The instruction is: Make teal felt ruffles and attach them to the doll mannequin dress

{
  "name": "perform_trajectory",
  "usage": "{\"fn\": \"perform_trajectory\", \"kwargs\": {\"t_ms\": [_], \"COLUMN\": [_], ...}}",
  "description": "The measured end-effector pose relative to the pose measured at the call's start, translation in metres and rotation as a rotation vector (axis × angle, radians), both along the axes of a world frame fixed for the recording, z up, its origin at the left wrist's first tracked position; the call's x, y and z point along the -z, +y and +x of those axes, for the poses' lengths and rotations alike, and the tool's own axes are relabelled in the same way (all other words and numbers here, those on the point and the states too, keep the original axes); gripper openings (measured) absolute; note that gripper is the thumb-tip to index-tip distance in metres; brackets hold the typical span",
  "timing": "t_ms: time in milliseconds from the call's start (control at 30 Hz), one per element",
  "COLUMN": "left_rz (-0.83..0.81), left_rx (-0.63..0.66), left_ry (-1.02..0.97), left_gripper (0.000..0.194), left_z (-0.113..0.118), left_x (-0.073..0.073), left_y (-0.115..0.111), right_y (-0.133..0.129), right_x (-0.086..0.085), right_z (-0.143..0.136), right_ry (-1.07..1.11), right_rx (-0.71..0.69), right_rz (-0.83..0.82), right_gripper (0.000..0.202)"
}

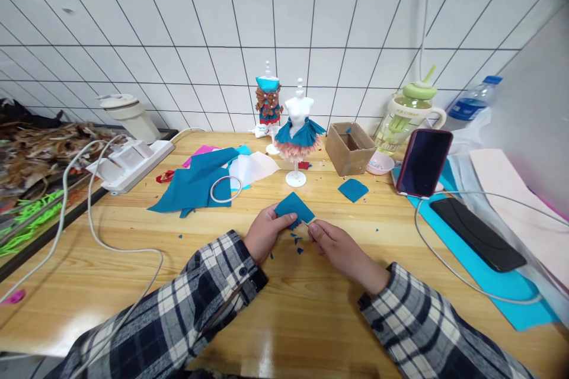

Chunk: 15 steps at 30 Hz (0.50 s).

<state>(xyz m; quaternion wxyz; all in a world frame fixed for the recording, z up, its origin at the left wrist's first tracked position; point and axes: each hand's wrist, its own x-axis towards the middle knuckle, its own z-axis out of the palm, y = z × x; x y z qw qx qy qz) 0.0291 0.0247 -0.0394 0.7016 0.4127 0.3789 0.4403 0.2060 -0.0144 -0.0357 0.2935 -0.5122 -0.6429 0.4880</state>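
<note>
My left hand [268,231] pinches a teal square piece [295,207], thumb on top, above the table. I cannot tell if the piece is cloth or paper. My right hand [333,244] is closed on a thin metal tool [304,223] whose tip meets the lower edge of the square; most of the tool is hidden in my fingers, so its kind is unclear. Small teal scraps [300,250] lie below, between my hands. Behind them stands a white mini dress form [299,108] wearing a teal and pink ruffled skirt [297,145]. Another teal piece [353,189] lies to the right.
Teal sheets [195,180] lie left under a white ring [226,189]. A second dressed form [268,95], a cardboard box [349,154] and a pink bowl [380,163] stand behind. Phones [424,160], a drink bottle [406,115] and a cable are right; a power strip [133,166] is left.
</note>
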Motion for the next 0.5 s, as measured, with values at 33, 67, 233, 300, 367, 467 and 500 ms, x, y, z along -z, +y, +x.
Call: {"fn": "perform_trajectory", "kwargs": {"t_ms": [33, 67, 233, 300, 367, 467, 500], "left_rz": [-0.001, -0.002, 0.016, 0.025, 0.032, 0.041, 0.043], "left_rx": [-0.014, -0.025, 0.004, 0.021, 0.034, 0.049, 0.055], "left_ry": [-0.002, -0.001, 0.024, 0.028, 0.026, 0.033, 0.034], "left_gripper": [0.02, 0.019, 0.02, 0.02, 0.02, 0.021, 0.021], "left_z": [0.0001, 0.0001, -0.0002, -0.0005, -0.0005, 0.0, 0.0002], "left_x": [-0.0001, -0.0002, 0.0, 0.0001, -0.0005, -0.0029, -0.0039], "left_y": [0.0002, 0.0005, 0.001, 0.0005, -0.0001, -0.0011, -0.0014], "right_y": [-0.0009, -0.0019, -0.0047, -0.0048, -0.0047, -0.0043, -0.0041], "right_x": [-0.0002, -0.0004, -0.0004, 0.0003, 0.001, 0.0013, 0.0011], "right_z": [-0.0003, -0.0009, -0.0055, -0.0073, -0.0083, -0.0087, -0.0087], "right_ry": [0.01, 0.025, 0.14, 0.168, 0.182, 0.193, 0.194], "right_rx": [-0.002, -0.008, -0.069, -0.071, -0.061, -0.058, -0.06], "right_rz": [-0.03, -0.072, -0.209, -0.202, -0.2, -0.208, -0.21], "right_gripper": [0.044, 0.044, 0.042, 0.041, 0.041, 0.04, 0.04]}}
